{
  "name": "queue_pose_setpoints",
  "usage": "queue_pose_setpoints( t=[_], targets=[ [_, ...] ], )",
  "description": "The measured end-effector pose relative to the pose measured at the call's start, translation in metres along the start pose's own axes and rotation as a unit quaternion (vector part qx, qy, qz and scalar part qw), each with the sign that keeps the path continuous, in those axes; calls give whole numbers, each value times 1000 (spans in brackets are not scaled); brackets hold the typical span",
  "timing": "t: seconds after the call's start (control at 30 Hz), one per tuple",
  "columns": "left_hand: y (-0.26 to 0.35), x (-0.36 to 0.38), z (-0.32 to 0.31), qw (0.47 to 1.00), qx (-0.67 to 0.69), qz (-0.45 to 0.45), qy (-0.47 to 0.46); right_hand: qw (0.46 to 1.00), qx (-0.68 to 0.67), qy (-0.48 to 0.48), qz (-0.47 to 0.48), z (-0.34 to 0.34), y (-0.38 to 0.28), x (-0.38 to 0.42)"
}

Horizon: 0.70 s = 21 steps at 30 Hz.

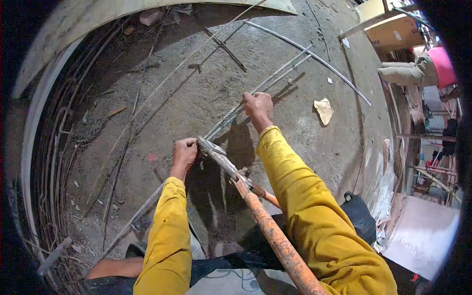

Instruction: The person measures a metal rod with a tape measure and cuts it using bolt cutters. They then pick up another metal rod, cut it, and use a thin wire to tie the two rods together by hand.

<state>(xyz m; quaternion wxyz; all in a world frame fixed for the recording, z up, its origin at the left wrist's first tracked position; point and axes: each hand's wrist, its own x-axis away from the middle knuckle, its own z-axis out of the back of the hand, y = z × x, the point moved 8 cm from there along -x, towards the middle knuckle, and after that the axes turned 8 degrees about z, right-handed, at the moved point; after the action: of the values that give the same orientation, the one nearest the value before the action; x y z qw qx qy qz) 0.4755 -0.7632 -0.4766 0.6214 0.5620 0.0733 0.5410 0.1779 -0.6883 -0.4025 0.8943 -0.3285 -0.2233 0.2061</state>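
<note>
Centre of head view, above rough floor (305,135): my right hand (259,105) closed round ribbed rod (226,119); left hand (184,155) curled beside tip of orange-handled cutter (258,211), cannot tell whether gripping anything. Rod slants away from me, near end at cutter head. Risk, I judge: handles closing could nip left fingers so near; slack right grip could let rod slip or roll.
</note>
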Motion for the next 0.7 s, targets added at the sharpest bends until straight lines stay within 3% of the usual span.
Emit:
queue_pose_setpoints(
  t=[0.03, 0.1, 0.37, 0.57, 0.63, 0.67, 0.7],
  targets=[
    [-4, 0, -1, 999, 28, 24, -9, 1000, -1, 3, -2, 3, -6, 1],
    [-5, 1, -1, 998, 52, 29, -12, 988, 154, 30, -14, 14, -16, 0],
    [9, 4, 5, 996, 82, 17, -16, 991, 128, 28, -25, 16, -22, 5],
    [2, 2, 2, 995, 68, 65, -19, 978, 199, 37, 57, 13, -35, 3],
    [-3, -1, -2, 991, 109, 66, -34, 952, 241, 64, 175, 6, -49, 2],
    [-6, -2, -2, 991, 110, 67, -34, 952, 242, 63, 175, 3, -47, -2],
    [0, 1, 0, 992, 103, 68, -35, 920, 330, 32, 209, -6, -54, -2]
  ],
)
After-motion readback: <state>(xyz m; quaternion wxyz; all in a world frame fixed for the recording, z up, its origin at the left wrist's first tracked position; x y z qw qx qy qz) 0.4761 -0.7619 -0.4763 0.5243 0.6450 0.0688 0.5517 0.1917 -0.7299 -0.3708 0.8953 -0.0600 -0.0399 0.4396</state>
